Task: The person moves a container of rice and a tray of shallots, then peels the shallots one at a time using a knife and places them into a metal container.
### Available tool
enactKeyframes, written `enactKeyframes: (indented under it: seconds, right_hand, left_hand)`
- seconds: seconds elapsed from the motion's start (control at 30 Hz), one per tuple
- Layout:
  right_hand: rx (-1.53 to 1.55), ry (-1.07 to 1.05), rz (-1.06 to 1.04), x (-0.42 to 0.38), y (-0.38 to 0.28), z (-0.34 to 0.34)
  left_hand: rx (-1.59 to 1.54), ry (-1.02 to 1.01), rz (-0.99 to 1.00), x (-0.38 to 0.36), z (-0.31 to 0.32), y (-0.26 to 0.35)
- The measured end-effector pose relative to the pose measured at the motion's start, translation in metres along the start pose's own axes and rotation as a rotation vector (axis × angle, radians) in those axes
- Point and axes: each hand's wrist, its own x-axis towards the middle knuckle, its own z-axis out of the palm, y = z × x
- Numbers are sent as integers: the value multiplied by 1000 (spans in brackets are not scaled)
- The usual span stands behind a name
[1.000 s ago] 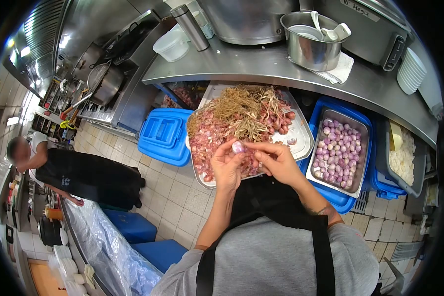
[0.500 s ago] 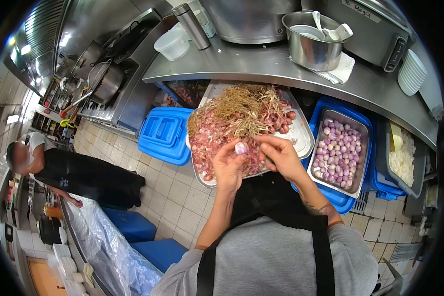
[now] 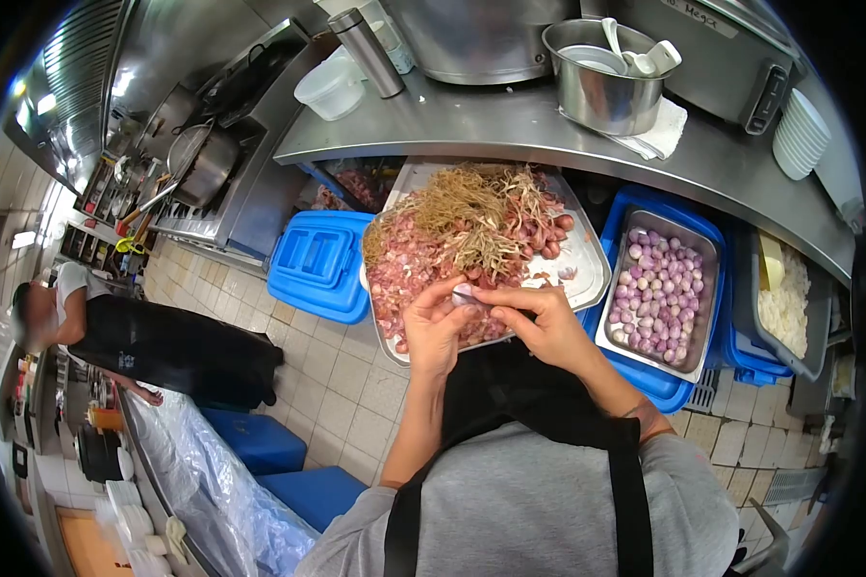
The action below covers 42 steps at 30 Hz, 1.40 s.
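Over a metal tray (image 3: 587,274) heaped with skins, my left hand (image 3: 435,325) pinches a pale purple shallot (image 3: 463,293) between thumb and fingers. The thumb and forefinger of my right hand (image 3: 541,322) close on the shallot's right side; its other fingers curl under, and whatever they might hold is hidden. Beneath both hands lie loose pinkish shallot skins (image 3: 409,260). Dry roots and stalks (image 3: 471,207) cover the far part of the heap, with unpeeled shallots (image 3: 551,236) at its right.
A steel pan of peeled shallots (image 3: 659,298) sits on a blue bin at right. Beyond it stands a grey tub (image 3: 813,351) with white contents. The steel counter (image 3: 462,125) overhangs the tray. A blue lid (image 3: 318,255) lies left; a person in a black apron (image 3: 173,351) stands farther left.
My right hand has moved left onto the shallot, closing the gap between the hands. My left hand has shifted slightly left and turned the shallot. The view has shifted a little.
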Motion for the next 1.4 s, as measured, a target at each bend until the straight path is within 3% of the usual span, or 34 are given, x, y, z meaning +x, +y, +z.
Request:
enactKeyframes:
  seconds: [0.13, 0.23, 0.33, 0.37, 0.4, 0.47, 0.53, 0.63, 0.73, 0.8, 0.87, 0.93, 1.0, 1.03, 1.13, 1.23, 1.37, 1.4]
  right_hand:
    - [155, -27, 159, 2, -2, -1]
    - [505, 79, 332, 9, 30, -5]
    - [345, 205, 286, 16, 68, -4]
    - [164, 240, 285, 15, 74, -3]
    - [-49, 335, 118, 14, 97, 3]
    - [-452, 260, 251, 3, 89, 0]
    - [-424, 205, 140, -15, 131, 7]
    - [-477, 512, -164, -27, 187, 29]
    - [-643, 529, -279, -29, 171, 13]
    - [-461, 456, -220, -26, 156, -1]
    - [24, 343, -33, -31, 151, -18]
    - [-127, 328, 328, -18, 134, -35]
    - [24, 328, 434, -16, 139, -42]
    - [94, 355, 457, -16, 144, -42]
    - [162, 336, 486, -16, 148, -43]
    - [147, 338, 487, -16, 149, -41]
    - [107, 331, 483, -17, 147, -42]
    - [101, 327, 480, -17, 147, -42]
  left_hand:
    - [-28, 29, -41, 1, 3, -1]
    - [-67, -1, -101, 0, 4, -4]
    - [-99, -26, -151, -2, 15, -8]
    - [-111, -29, -171, -1, 20, -11]
    - [-58, -28, -167, 1, 24, -18]
    - [34, -46, -179, 8, 33, -40]
    - [126, -156, -246, 15, 57, -60]
    - [215, -393, -288, 18, 96, -76]
    - [503, -529, -59, 15, 114, -76]
    - [566, -535, -10, 18, 102, -66]
    - [484, -434, -15, 17, 71, -67]
    - [468, -354, -77, 9, 32, -69]
    - [729, -485, -298, -8, 2, -68]
    - [854, -554, -411, -18, -8, -67]
    - [1077, -643, -395, -50, -32, -99]
    - [940, -477, -517, -69, -79, -169]
    - [432, -413, -804, -66, -92, -216]
    - [559, -319, -704, -66, -96, -224]
